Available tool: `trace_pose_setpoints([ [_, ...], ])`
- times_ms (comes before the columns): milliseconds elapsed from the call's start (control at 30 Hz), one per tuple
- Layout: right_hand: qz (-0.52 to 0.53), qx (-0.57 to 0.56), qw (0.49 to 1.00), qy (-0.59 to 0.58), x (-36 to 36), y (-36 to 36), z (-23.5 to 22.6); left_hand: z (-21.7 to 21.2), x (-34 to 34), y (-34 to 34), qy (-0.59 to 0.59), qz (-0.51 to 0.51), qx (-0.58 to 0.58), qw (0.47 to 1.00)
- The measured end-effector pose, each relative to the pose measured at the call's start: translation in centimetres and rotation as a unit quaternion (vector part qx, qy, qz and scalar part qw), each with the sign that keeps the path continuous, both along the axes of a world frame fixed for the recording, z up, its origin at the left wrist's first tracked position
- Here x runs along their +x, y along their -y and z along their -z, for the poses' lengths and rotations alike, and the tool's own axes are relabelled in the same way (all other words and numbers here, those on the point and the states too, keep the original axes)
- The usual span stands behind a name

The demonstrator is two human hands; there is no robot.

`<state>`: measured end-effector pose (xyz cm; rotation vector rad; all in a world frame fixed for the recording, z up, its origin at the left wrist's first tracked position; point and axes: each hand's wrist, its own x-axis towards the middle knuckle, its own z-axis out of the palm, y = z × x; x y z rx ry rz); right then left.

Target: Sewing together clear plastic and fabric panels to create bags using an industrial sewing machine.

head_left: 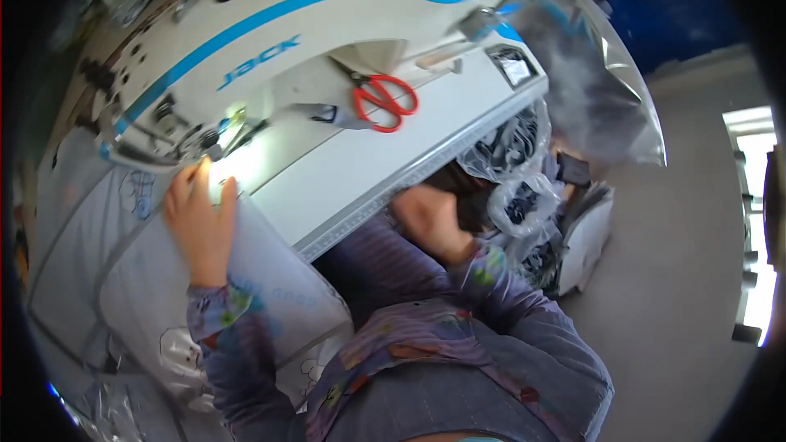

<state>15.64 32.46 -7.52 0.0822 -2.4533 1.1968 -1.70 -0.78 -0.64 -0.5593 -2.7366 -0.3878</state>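
Observation:
A white and blue sewing machine (327, 2) reaches across the table, its lamp lighting the needle area (233, 143). My left hand (201, 221) lies just in front of the needle area, fingers stretched out and apart, on a large pale grey printed fabric piece (221, 274). That fabric spreads to the left and hangs toward my lap. My right hand (434, 219) is below the table's front edge, beside the plastic bags. It is smeared by motion and its fingers are mostly hidden, so whether it holds anything does not show.
Red-handled scissors (383, 104) lie on the machine bed beside a small grey-bladed tool (332, 114). A ruler strip (393, 178) runs along the table's front edge. Clear bags of dark pieces (512, 143) (524, 200) hang at the right. Transparent plastic sheeting (594, 90) juts out beyond.

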Motion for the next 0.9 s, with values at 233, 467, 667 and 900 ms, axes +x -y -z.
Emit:
trace_pose_setpoints([
  [233, 0.478, -0.098, 0.868, 0.097, 3.1, -24.6, 10.4, -1.4, 1.4, 0.3, 0.019, 0.067, -0.015, 0.997],
  [467, 0.509, 0.067, 0.840, 0.177, -0.3, -28.2, 9.4, -3.4, 4.5, -1.4, 0.126, 0.092, 0.064, 0.986],
  [667, 0.326, -0.352, 0.866, -0.145, 1.6, -24.0, -2.5, -6.4, 5.9, -0.7, 0.174, 0.092, 0.168, 0.966],
  [900, -0.108, -0.381, 0.840, 0.371, 1.4, -0.1, -13.9, -9.2, 11.4, -10.2, 0.099, 0.298, 0.167, 0.935],
])
